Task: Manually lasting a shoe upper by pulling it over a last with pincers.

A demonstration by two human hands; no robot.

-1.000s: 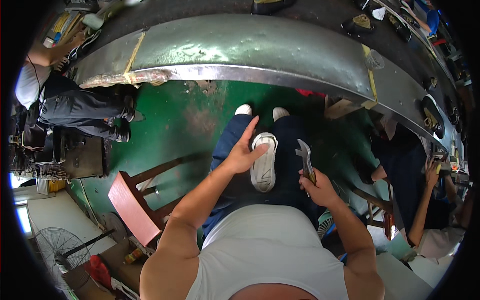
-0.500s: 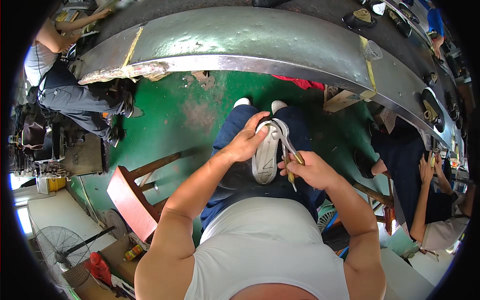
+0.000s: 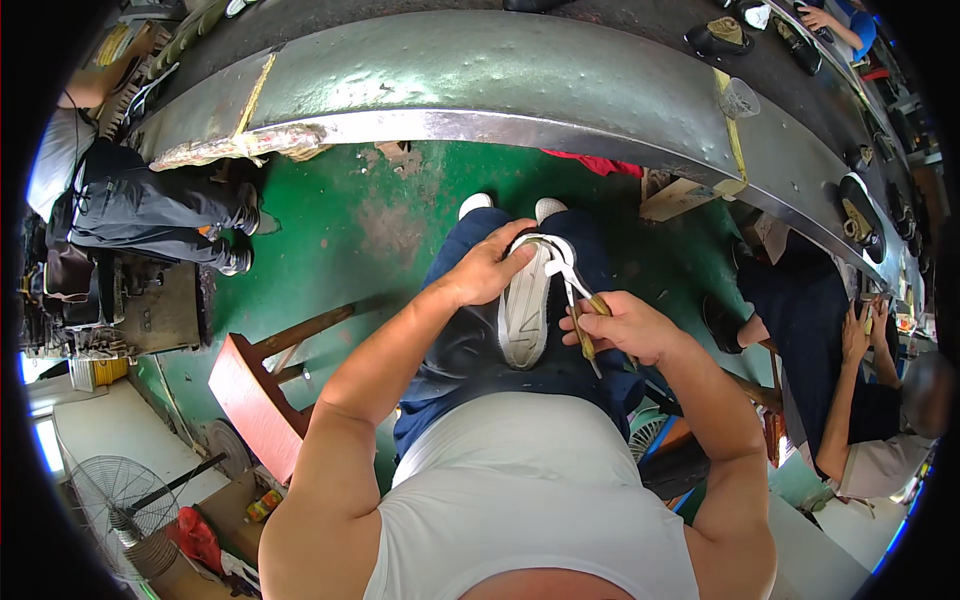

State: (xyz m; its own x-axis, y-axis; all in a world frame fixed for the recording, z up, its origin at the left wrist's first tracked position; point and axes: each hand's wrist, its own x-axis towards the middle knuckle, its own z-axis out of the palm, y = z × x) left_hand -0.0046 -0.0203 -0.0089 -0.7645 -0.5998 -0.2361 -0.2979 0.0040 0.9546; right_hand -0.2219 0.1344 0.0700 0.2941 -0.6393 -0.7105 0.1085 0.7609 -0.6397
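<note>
A grey-white shoe sole [image 3: 523, 320] faces up on my lap, its far end under my left hand. My left hand [image 3: 487, 268] is closed round that far end, thumb on the sole. In my right hand [image 3: 625, 328] is what looks like a pair of pincers [image 3: 566, 262], with a pale curved head and slim legs running into tan grips. The curved head reaches over the sole's far end, close to my left fingers. Below my right fingers a thin pointed tip sticks out. My right palm hides part of the grips.
A metal-edged bench [image 3: 480, 80] curves across the far side, with dark shoes [image 3: 725, 36] on it. A pink-topped stool [image 3: 255, 400] stands at my left, a fan [image 3: 122, 500] behind it. Co-workers sit at left [image 3: 150, 200] and right [image 3: 800, 320].
The pincers' head has turned slightly and catches more light over the sole's end. My grip on both things stays. The view has shifted a little; the left co-worker's arm has moved.
</note>
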